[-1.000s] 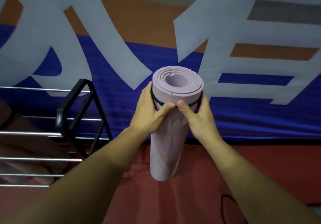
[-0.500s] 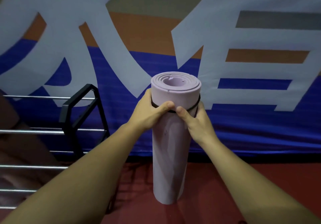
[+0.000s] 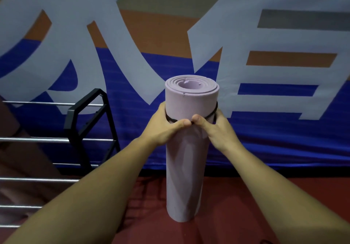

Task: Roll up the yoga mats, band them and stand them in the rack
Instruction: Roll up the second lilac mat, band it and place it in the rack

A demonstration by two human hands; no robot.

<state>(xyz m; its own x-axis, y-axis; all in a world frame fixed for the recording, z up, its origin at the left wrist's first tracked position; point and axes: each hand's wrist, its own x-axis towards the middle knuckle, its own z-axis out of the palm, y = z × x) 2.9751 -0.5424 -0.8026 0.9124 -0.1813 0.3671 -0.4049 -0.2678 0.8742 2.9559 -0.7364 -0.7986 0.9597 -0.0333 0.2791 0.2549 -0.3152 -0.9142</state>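
Gripping an upright lilac yoga mat [image 3: 184, 168] on the red floor [image 3: 246, 206].
Left hand [image 3: 164, 125] and right hand [image 3: 216, 128] clasp it at the black band [image 3: 213, 114]; rack [image 3: 83, 122] stands left.

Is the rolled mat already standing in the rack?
No. The rolled mat stands on the red floor, with the rack off to its left.
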